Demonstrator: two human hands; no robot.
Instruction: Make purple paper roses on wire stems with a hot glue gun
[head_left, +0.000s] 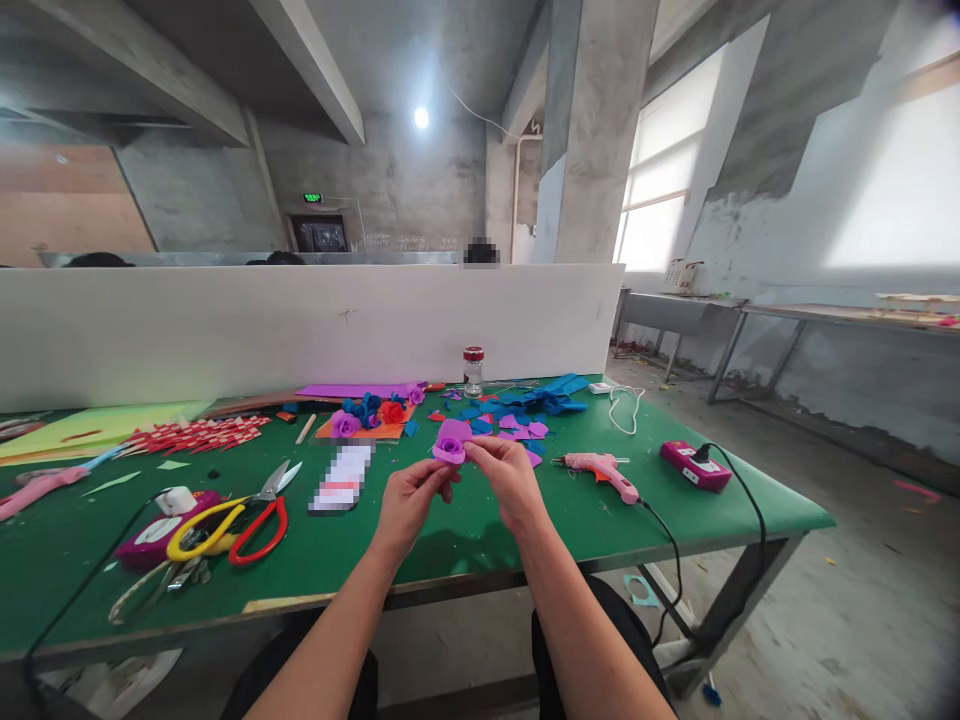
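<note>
Above the green table, a purple paper flower is held up between my two hands. My left hand pinches it from below at its base, fingers closed. At the flower's right edge, my right hand grips a petal between thumb and fingers. Behind it lie purple paper pieces and blue paper scraps. Finished-looking paper flowers in purple, blue and red rest on an orange sheet to the left. A pink glue gun lies right of my right hand.
Scissors with yellow and red handles lie at left beside a purple power block. Another purple power block sits at right, its black cord hanging off the edge. A glass jar stands before the white partition.
</note>
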